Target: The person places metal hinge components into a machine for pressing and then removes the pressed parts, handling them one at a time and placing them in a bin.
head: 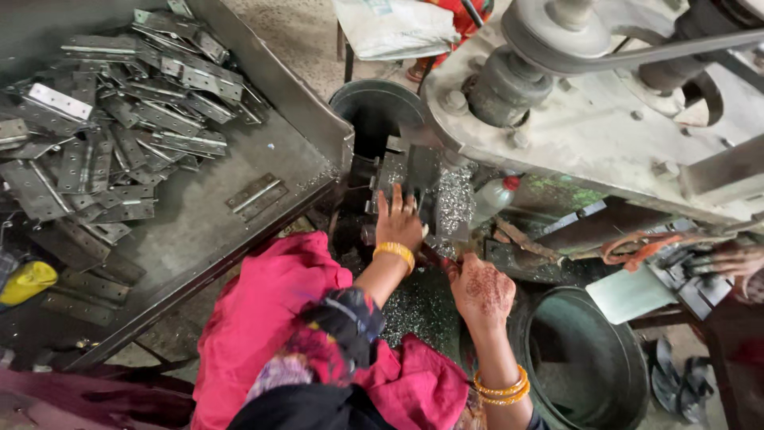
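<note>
My left hand [398,219] lies flat with fingers spread on a grey metal block [406,169] at the machine's work bed, a yellow bangle on its wrist. My right hand [481,291] is curled into a fist lower right of it, closed around a thin reddish rod [434,259] that runs toward the bed. Shiny metal shavings [456,199] are heaped just right of my left hand. What lies under my left palm is hidden.
A dark metal tray [199,235] at left carries a pile of several grey hinges [119,119] and one lone hinge [255,195]. The machine body [605,127] with pulley and belt looms at right. A plastic bottle [493,195], a dark bucket [589,358] and another person's hand [736,259] are nearby.
</note>
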